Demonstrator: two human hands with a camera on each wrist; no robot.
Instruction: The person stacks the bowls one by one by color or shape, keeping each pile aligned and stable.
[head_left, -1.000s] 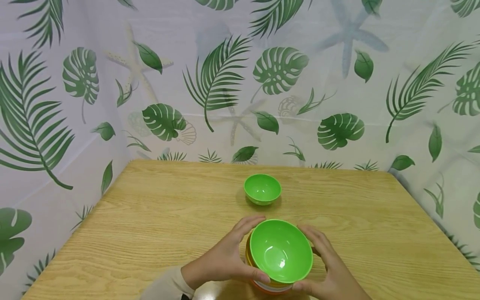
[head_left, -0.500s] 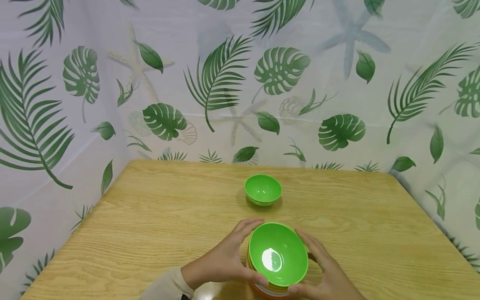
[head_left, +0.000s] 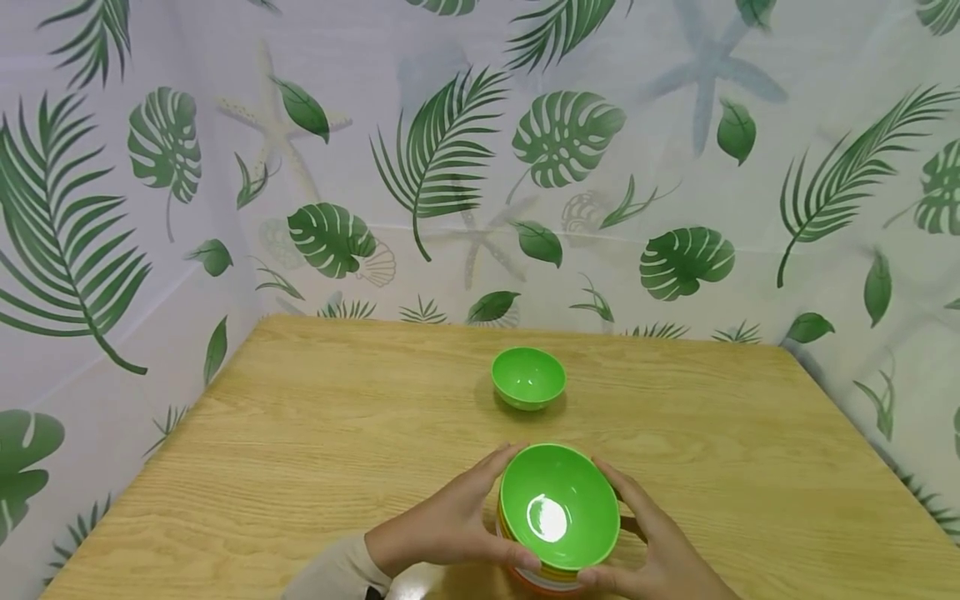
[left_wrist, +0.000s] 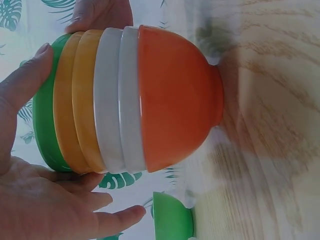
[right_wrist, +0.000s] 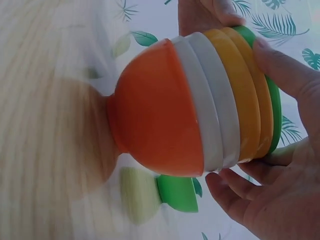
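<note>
A glossy green bowl (head_left: 558, 487) tops a nested stack in front of me. My left hand (head_left: 465, 521) grips its left side, thumb near the rim and fingers behind. On the opposite side my right hand (head_left: 652, 537) holds it in much the same way. The left wrist view shows two yellow bowls (left_wrist: 83, 110) under the green one, then two white bowls (left_wrist: 116, 100). An orange bowl (left_wrist: 175, 100) forms the bottom, its foot on the table. From the head view, the hands and the green bowl hide most of the lower stack.
Another green bowl (head_left: 528, 381) stands upright by itself farther back on the wooden table (head_left: 360, 400). Behind the table hangs a white cloth (head_left: 480, 183) printed with leaves and starfish.
The top green bowl has come down slightly and shifted a little left onto the stack, with both hands still on it. The far green bowl has stayed in place.
</note>
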